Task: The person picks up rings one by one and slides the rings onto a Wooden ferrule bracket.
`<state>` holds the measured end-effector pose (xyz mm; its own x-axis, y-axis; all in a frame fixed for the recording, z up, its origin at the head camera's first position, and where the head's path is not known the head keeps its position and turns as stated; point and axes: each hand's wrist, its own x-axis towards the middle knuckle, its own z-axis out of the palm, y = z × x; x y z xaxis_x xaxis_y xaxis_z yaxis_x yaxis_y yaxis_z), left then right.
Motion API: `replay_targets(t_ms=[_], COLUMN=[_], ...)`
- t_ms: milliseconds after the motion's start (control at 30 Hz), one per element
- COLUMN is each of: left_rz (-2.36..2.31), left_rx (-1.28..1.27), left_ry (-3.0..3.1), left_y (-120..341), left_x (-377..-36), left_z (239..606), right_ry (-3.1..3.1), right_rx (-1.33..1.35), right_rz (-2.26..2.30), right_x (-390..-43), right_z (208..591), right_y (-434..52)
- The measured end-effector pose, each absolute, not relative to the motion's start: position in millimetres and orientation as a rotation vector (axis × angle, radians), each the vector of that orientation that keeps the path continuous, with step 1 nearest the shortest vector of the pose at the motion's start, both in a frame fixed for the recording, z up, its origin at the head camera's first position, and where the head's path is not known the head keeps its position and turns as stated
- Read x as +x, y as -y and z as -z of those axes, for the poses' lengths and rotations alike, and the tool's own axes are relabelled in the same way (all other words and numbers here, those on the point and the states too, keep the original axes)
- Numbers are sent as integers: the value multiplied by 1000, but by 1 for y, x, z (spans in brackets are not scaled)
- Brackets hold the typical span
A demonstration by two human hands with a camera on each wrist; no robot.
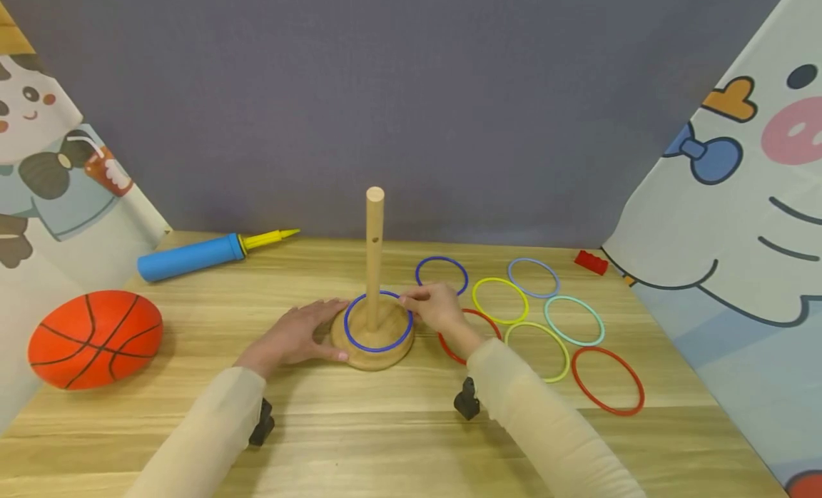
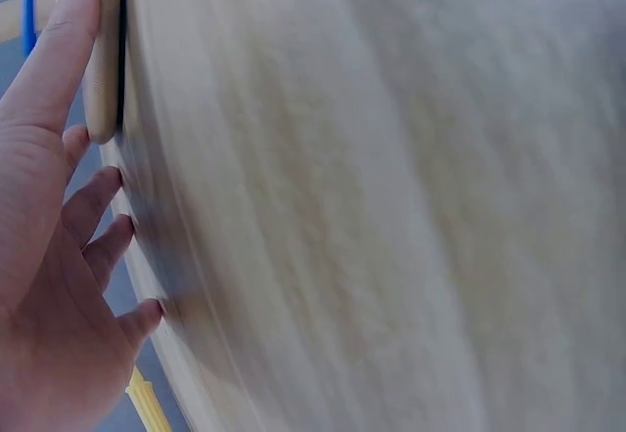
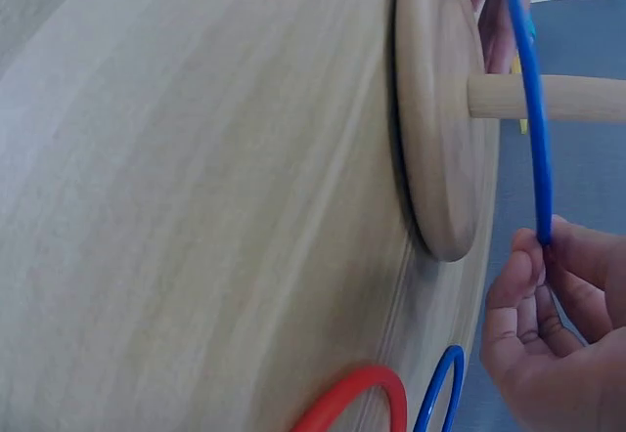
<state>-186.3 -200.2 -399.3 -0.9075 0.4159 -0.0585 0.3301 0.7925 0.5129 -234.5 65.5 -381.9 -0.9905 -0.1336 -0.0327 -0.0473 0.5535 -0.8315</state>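
In the head view a round wooden base (image 1: 374, 362) carries an upright wooden peg (image 1: 374, 259). A dark blue ring (image 1: 379, 349) encircles the peg. The right wrist view shows this ring above the base, apart from it, with its rim pinched between thumb and fingertips of my right hand (image 3: 562, 320). On the base's left side rests my left hand (image 1: 298, 334), thumb and index finger spread along the edge. Its other fingers (image 2: 110, 246) touch the tabletop in the left wrist view.
Several loose rings lie right of the base, among them a second dark blue ring (image 1: 442, 257), a yellow ring (image 1: 500, 279) and a red ring (image 1: 607, 410). A red block (image 1: 591, 262) sits at the back right. Leftward are a blue pump (image 1: 193, 258) and an orange ball (image 1: 95, 339).
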Motion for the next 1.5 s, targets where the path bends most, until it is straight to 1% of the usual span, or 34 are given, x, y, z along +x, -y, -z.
replay_targets(t_ms=[167, 633, 933, 1500], left_rz=[-734, -745, -753, -771], left_rx=[604, 604, 589, 599], left_ry=[-2819, -2839, -2828, -2778], left_y=[200, 198, 198, 200], left_x=[-187, -188, -188, -187], left_z=[400, 402, 401, 398], right_ry=[-2722, -2789, -2944, -2772], right_rx=[-214, -250, -436, -484], right_rz=[1369, 1190, 982, 1263], right_x=[-235, -235, -236, -239], right_z=[385, 389, 390, 382], right_y=[-64, -60, -56, -79])
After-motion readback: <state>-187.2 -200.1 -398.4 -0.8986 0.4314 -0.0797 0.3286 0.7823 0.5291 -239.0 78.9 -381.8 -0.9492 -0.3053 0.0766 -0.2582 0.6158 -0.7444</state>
